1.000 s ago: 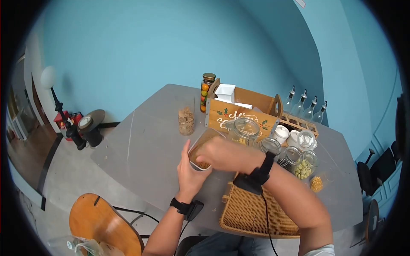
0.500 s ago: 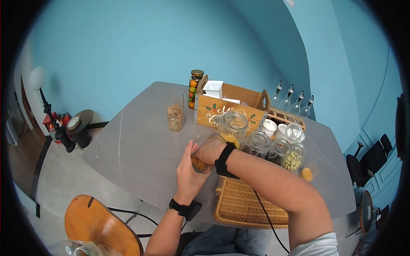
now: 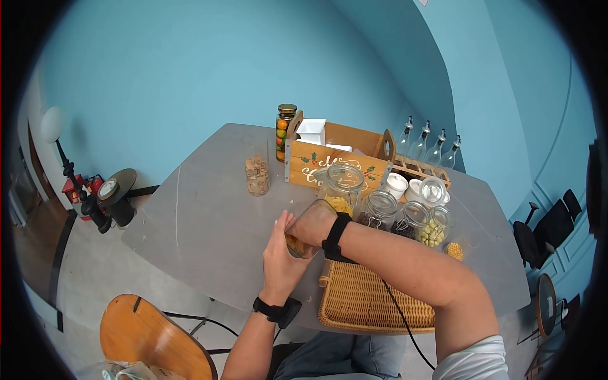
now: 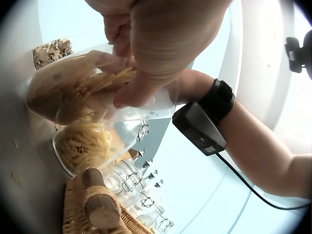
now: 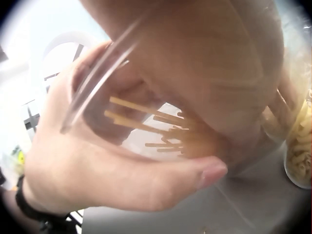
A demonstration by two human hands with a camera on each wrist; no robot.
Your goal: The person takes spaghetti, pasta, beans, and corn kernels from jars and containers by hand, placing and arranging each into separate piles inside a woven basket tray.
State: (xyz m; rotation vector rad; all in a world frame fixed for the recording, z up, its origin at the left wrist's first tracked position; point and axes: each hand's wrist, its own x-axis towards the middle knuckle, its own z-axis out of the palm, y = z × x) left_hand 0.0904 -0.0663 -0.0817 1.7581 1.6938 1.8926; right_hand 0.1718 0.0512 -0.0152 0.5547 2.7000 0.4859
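Observation:
My left hand (image 3: 283,263) grips a clear container (image 4: 44,100), tilted over the table, its thumb and fingers around the wall. Down inside the container is my right hand (image 3: 315,223), in through the mouth up to about the wrist. Thin yellow pasta sticks (image 5: 146,114) lie by the right fingers, seen through the wall in the right wrist view. I cannot tell whether those fingers hold any. Just beyond the hands stands a clip-top jar of pasta (image 3: 341,201).
A wicker basket (image 3: 373,297) lies at the table's near edge. Several clip-top jars (image 3: 378,212), white pots (image 3: 396,183) and a heap of yellow grains (image 3: 453,251) are at right. Behind stand a wooden crate (image 3: 310,166), a fruit jar (image 3: 282,136) and a jar of brown pieces (image 3: 257,177).
My right hand has gone deeper into the container, its wristband now close to the mouth. The left hand keeps its grip. The head view has shifted slightly.

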